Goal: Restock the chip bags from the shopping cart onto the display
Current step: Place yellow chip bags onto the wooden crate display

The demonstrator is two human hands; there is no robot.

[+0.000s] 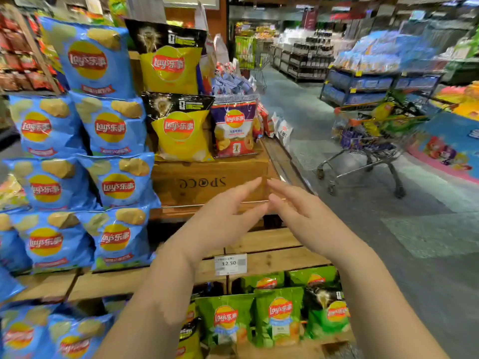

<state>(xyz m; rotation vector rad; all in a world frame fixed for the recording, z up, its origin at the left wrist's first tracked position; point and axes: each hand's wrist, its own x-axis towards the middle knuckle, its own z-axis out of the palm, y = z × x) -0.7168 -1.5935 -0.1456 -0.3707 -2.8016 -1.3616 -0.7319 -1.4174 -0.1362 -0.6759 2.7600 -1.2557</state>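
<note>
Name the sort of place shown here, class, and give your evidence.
Most likely a supermarket aisle: stacked chip bags on a wooden display, a shelf price tag, and a loaded shopping cart.

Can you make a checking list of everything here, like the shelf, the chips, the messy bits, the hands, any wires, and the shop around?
Surface: stepped wooden display with a brown cardboard box on it.
Job's things: blue chip bags stacked left; yellow chip bags on the box; green chip bags low; metal shopping cart in the aisle, holding bags.
Clutter: white price tag on the wooden edge.
Hands: left hand and right hand open, empty, fingertips close together.
Cables: nothing seen.
Surroundings: blurred store shelves beyond the grey floor.
</note>
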